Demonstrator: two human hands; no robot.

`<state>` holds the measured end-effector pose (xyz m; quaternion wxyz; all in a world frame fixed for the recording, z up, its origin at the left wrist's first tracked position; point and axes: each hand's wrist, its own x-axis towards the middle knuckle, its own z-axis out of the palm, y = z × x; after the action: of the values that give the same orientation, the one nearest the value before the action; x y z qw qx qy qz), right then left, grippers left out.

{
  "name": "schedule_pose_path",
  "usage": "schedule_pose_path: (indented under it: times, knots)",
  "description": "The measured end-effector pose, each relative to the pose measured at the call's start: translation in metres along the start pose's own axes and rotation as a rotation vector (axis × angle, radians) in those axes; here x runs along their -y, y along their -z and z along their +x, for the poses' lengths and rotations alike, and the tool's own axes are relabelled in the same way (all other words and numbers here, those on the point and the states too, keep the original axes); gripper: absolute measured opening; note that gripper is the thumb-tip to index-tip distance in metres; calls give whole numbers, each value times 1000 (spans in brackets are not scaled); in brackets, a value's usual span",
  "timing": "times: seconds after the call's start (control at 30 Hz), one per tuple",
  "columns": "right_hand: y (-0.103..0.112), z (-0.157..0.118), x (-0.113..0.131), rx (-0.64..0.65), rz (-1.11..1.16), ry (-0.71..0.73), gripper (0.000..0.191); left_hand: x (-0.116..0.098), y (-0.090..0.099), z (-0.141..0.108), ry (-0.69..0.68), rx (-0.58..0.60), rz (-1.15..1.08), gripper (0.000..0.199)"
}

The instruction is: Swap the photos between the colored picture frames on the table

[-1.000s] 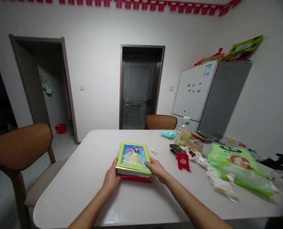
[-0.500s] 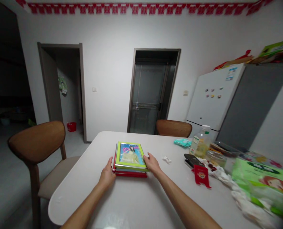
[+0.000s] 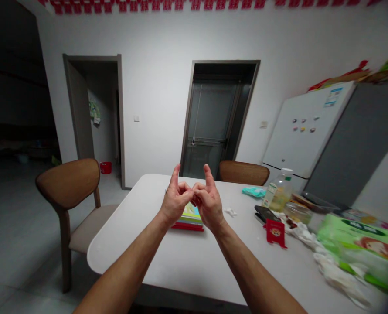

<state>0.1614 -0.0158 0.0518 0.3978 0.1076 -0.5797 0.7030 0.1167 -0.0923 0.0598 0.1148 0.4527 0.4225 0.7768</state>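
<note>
My left hand [image 3: 175, 198] and my right hand [image 3: 209, 198] are raised over the table, their curled fingers meeting in the middle. Both index fingers point straight up while the other fingers are bent in, and I see nothing held. Behind and below them lies a stack of picture frames [image 3: 194, 221] on the white table [image 3: 177, 261]. A bit of the yellow-green top frame and the red edge at the bottom show; my hands cover the rest.
On the table's right are a crumpled tissue [image 3: 230, 212], a teal packet [image 3: 254, 192], a plastic bottle [image 3: 278, 192], a dark phone-like object [image 3: 265, 213], a red envelope [image 3: 275, 233] and a green tissue pack [image 3: 360, 244]. Chairs stand left [image 3: 70, 183] and behind [image 3: 244, 173].
Both hands have let go of the sides of the picture frame stack, risen and come together in front of it with index fingers up. The view has shifted slightly.
</note>
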Motion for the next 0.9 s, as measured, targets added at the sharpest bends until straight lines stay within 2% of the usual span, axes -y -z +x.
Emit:
schedule_pose_path:
  times: [0.1,0.17,0.23,0.3,0.33,0.4,0.47,0.53,0.6,0.7,0.83,0.9]
  knots:
    - [8,-7,-3,-15,8,-33,75,7,-1,-8,33,-19,-19,84]
    - [15,-10,-13,-56,12,-83,71,19,2,-12,125,-71,-16,82]
    - [24,-13,-25,-127,20,-209,56,33,7,-14,273,-140,-1,69]
    - [33,-14,-37,-215,35,-385,33,44,13,-14,399,-182,15,48]
    - [36,-14,-41,-258,45,-464,27,48,16,-13,441,-190,19,46]
    - [39,-11,-43,-304,68,-553,37,49,21,-8,500,-192,20,55]
    - [36,-6,-37,-261,94,-566,50,43,22,-2,542,-176,9,62]
    - [30,1,-27,-162,118,-567,56,35,20,5,568,-145,-9,65]
    - [21,6,-18,-92,119,-582,59,29,16,8,585,-117,-25,66]
    - [12,8,-11,-66,69,-607,60,24,12,9,593,-105,-41,66]
    - [10,7,-16,-27,-44,-612,59,24,14,4,596,-113,-46,66]
    - [13,7,-26,-9,-195,-578,57,28,17,2,607,-127,-42,66]
